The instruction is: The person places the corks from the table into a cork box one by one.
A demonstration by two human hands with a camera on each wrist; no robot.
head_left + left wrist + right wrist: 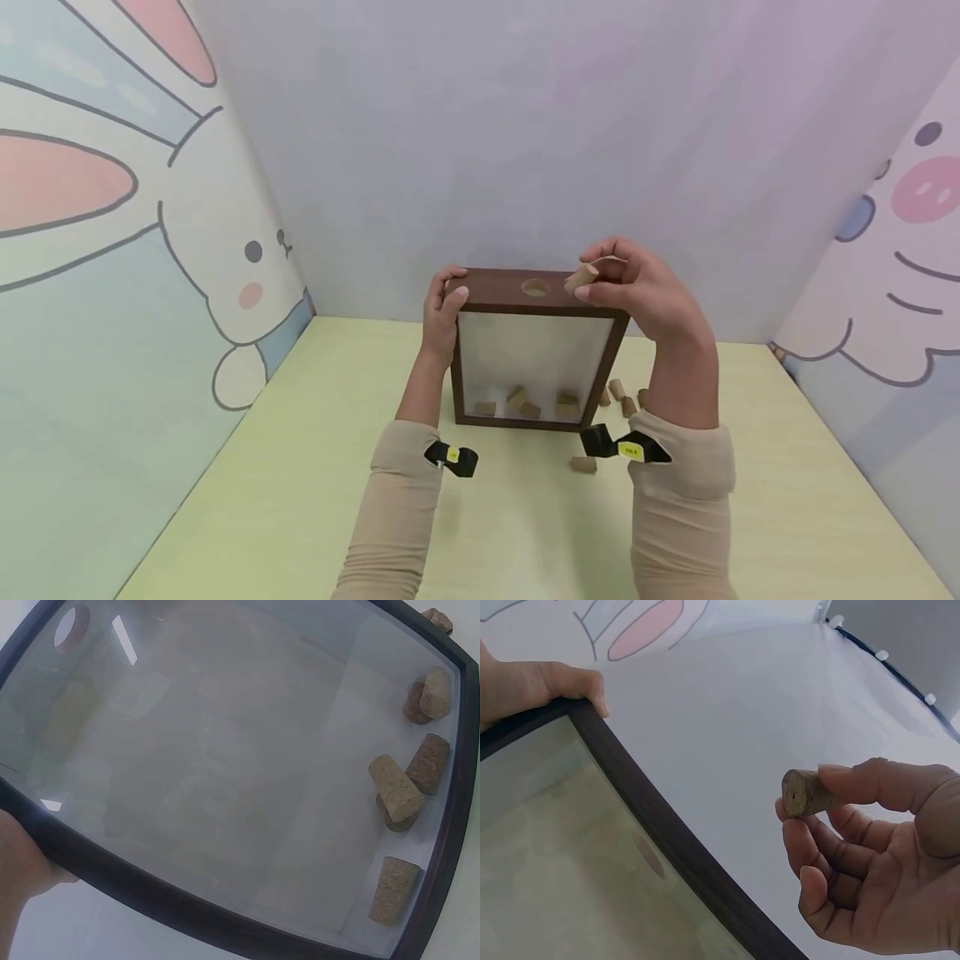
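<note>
A dark wooden shadow box (531,427) with a clear front stands upright on the table, a round hole (536,287) in its top. My left hand (442,308) grips its upper left corner, thumb on the front edge and fingers over the top. Between thumb and fingers my right hand (637,287) pinches a cork (582,277), right of the hole and close over the frame's top. The right wrist view shows this cork (808,793) end on. Several corks (395,787) lie inside along the box's bottom.
Several loose corks (628,407) lie on the pale yellow table (337,400) to the right of the box. Another cork (583,464) rests in front of it. Cartoon-printed walls (225,275) stand on both sides, with a plain pale wall (487,150) behind.
</note>
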